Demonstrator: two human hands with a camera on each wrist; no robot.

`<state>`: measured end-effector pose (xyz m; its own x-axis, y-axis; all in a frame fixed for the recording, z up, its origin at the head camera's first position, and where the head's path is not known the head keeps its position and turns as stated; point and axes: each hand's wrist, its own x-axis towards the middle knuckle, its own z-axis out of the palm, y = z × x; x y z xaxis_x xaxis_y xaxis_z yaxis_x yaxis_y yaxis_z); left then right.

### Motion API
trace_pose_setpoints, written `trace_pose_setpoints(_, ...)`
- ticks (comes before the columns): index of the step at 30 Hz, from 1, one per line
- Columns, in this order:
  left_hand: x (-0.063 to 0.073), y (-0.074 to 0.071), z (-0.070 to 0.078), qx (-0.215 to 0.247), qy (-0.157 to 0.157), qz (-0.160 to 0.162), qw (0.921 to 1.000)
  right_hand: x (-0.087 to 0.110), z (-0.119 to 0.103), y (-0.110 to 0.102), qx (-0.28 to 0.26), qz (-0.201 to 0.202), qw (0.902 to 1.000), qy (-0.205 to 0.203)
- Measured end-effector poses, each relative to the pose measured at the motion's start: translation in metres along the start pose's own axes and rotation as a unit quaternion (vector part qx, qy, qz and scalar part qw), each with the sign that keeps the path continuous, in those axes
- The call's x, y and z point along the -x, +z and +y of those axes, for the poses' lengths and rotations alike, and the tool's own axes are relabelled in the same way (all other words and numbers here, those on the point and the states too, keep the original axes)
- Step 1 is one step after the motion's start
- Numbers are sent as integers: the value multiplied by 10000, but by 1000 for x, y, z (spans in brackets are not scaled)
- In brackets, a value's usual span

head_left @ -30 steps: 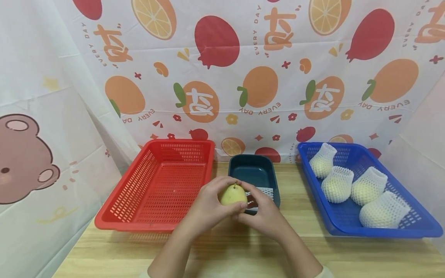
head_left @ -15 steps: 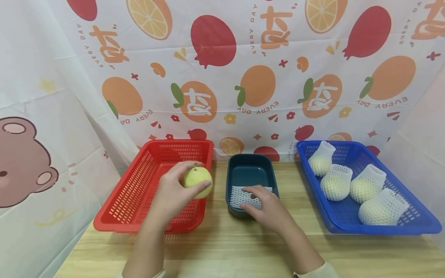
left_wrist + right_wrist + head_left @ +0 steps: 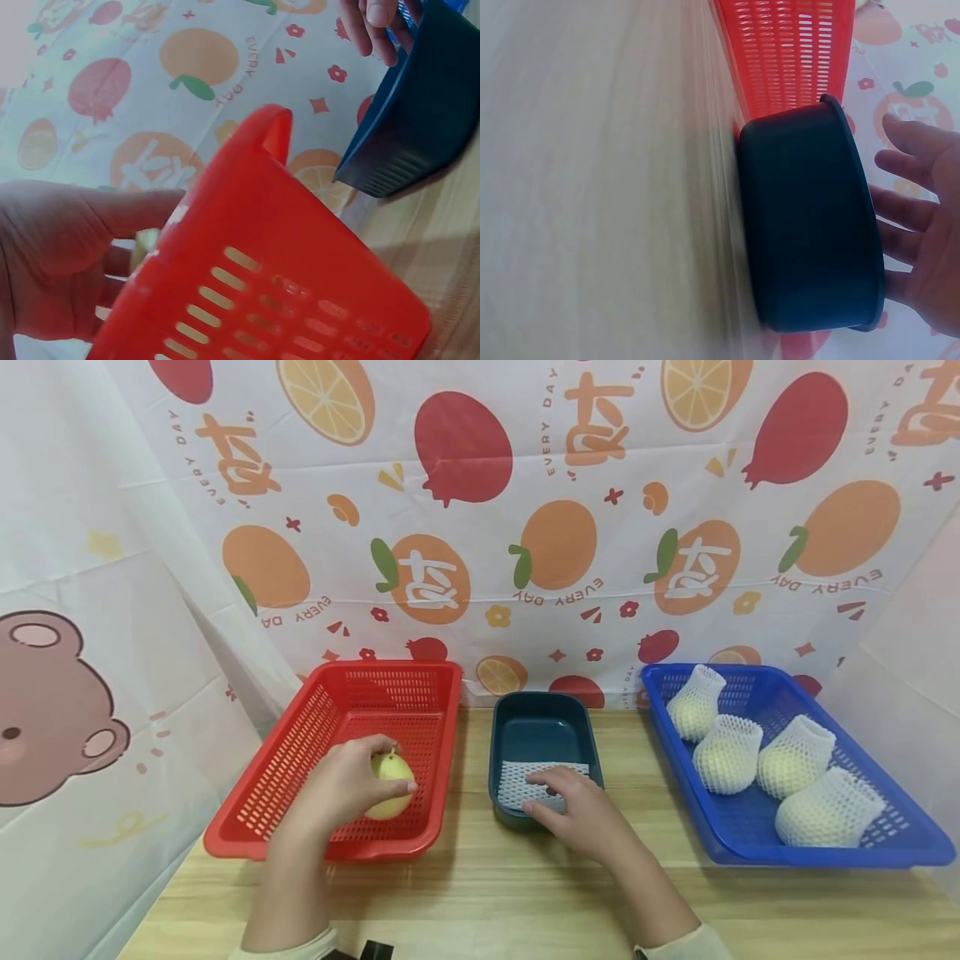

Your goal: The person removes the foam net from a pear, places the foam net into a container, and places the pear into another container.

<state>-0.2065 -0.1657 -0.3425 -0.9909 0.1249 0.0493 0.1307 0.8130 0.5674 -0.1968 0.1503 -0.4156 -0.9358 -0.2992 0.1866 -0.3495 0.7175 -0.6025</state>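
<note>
My left hand (image 3: pixel 341 787) grips a bare yellow-green pear (image 3: pixel 390 785) low inside the red basket (image 3: pixel 352 693), near its front right corner. In the left wrist view the left hand (image 3: pixel 67 255) shows behind the red basket wall (image 3: pixel 255 277), with a sliver of the pear (image 3: pixel 144 244) between the fingers. My right hand (image 3: pixel 577 802) reaches over the front rim of the dark teal tray (image 3: pixel 543 710), its straight fingers on a flat white foam net (image 3: pixel 517 781) lying there. The right wrist view shows the right hand (image 3: pixel 922 247) above the tray's rim (image 3: pixel 810 225).
A blue basket (image 3: pixel 877 852) at the right holds several pears in white foam nets (image 3: pixel 727 756). All three containers stand in a row on a wooden table (image 3: pixel 495 902) against a fruit-print cloth backdrop (image 3: pixel 525 527).
The left hand carried the pear from in front of the teal tray leftward and down into the red basket. The right hand let go of the pear and went to the net in the tray.
</note>
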Motion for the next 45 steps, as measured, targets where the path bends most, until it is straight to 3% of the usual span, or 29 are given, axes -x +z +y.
trace_pose_setpoints(6,-4,13,-5,-50,109,-654,9978,-1,1,1,90,-66,9999,22)
trace_pose_setpoints(13,-5,22,-5,-180,-67,-1037,9944,-3,3,2,166,-191,9997,-42)
trace_pose_setpoints(23,-6,28,-4,-231,42,-1199,9925,-5,7,5,340,-516,9981,-26)
trace_pose_setpoints(39,-3,29,0,-112,-323,-1542,9875,-5,8,7,355,-513,9979,-145)
trace_pose_setpoints(45,-2,29,0,-203,-395,-1514,9875,-5,10,7,332,-512,9980,-135)
